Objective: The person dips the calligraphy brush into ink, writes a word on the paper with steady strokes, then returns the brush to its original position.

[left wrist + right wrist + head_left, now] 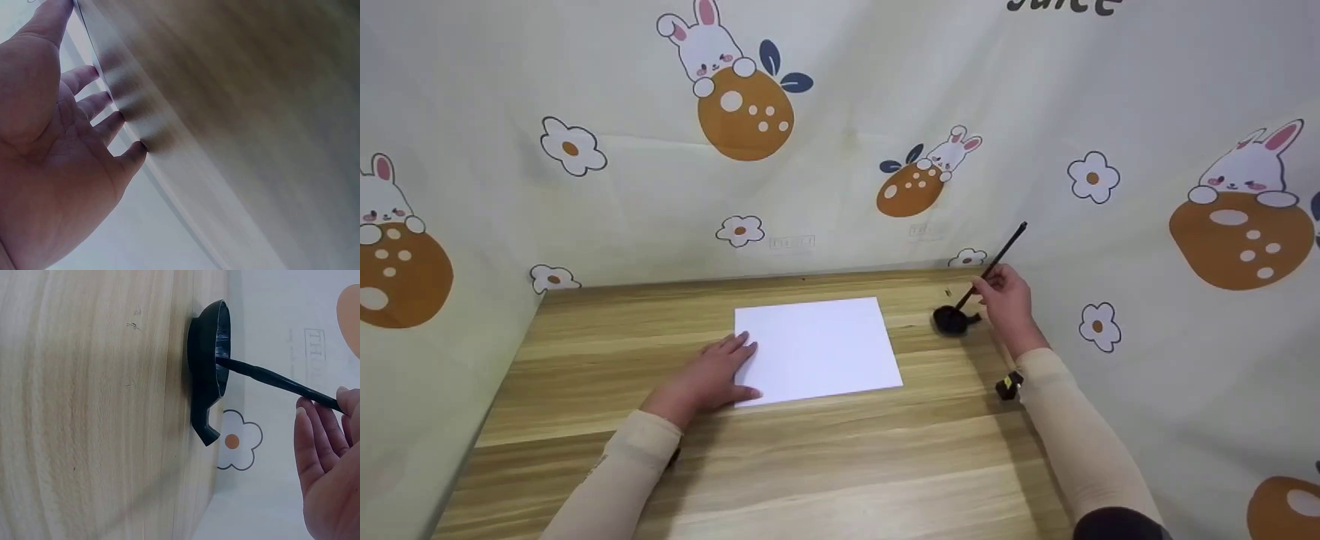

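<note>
A white sheet of paper (817,349) lies flat on the wooden table. My left hand (709,375) rests at its left edge, fingers spread, with fingertips and thumb on the paper. In the left wrist view the fingers (87,107) are straight and touch down at their tips. To the right of the paper stands a small black dish (203,354) with a short bent handle. My right hand (1005,300) pinches a slim black brush (281,382) by its shaft between thumb and fingers. The brush slants up out of the dish, its lower end hidden inside the bowl.
The wooden table (840,465) meets a pale curtain (840,172) printed with rabbits and flowers at the back and sides. Small dark marks (133,325) show on the wood near the dish. A black wrist device (1009,385) sits at the right sleeve.
</note>
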`<state>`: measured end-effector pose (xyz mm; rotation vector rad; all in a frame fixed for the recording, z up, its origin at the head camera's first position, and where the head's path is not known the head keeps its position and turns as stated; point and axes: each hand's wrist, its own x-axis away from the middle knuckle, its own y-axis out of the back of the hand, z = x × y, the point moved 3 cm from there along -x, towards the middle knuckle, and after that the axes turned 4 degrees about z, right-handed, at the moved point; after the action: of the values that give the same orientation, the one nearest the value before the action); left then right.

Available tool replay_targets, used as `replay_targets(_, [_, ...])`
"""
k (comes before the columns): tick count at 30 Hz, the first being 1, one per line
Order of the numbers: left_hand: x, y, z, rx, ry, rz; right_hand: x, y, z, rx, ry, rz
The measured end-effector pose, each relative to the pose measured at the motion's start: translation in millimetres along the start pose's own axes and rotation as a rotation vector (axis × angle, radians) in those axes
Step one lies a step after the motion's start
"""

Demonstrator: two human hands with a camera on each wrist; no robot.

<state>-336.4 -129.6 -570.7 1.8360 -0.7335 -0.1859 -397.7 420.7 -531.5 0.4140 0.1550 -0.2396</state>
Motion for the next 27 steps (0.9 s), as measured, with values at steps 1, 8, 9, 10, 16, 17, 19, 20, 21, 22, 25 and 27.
replay_targets(1, [-0.1, -0.1, -0.1, 0.000, -0.002, 0.000, 0.3, 0.1, 0.3, -0.001, 0.000, -0.008])
replay_targets(8, [-0.1, 0.8, 0.0, 0.004, -0.002, 0.003, 3.7, 1.5, 4.9, 0.078, 0.023, -0.019])
replay_targets(9, [0.0, 1.0, -0.1, 0.002, -0.004, 0.003, 4.1, 1.9, 5.6, 0.093, 0.030, -0.020])
replay_targets(10, [0.2, 1.0, 0.3, 0.000, -0.004, 0.003, 4.4, 2.4, 6.1, 0.105, 0.037, -0.022])
replay_targets(16, [-0.4, 0.2, 1.5, -0.005, -0.012, -0.001, 4.3, 5.3, 6.0, 0.140, 0.075, -0.045])
replay_targets(17, [-0.8, -0.3, 1.9, -0.005, -0.012, -0.003, 4.1, 5.7, 5.7, 0.144, 0.079, -0.048])
replay_targets(19, [-1.5, -1.5, 3.1, -0.007, -0.007, -0.003, 3.7, 6.3, 5.1, 0.150, 0.086, -0.053])
replay_targets(20, [-1.8, -2.2, 3.6, -0.008, -0.005, -0.002, 3.5, 6.4, 5.0, 0.156, 0.089, -0.054])
replay_targets(21, [-1.9, -2.8, 4.2, -0.006, -0.003, -0.003, 3.4, 6.6, 5.0, 0.160, 0.092, -0.055])
replay_targets(22, [-1.9, -3.2, 4.6, -0.007, 0.000, -0.003, 3.3, 6.6, 5.3, 0.157, 0.096, -0.055])
replay_targets(25, [-1.5, -3.3, 5.2, -0.003, 0.005, -0.003, 3.3, 6.9, 5.4, 0.143, 0.100, -0.052])
replay_targets(27, [-1.4, -2.7, 4.9, -0.001, 0.010, -0.004, 3.1, 7.2, 5.7, 0.122, 0.096, -0.053])
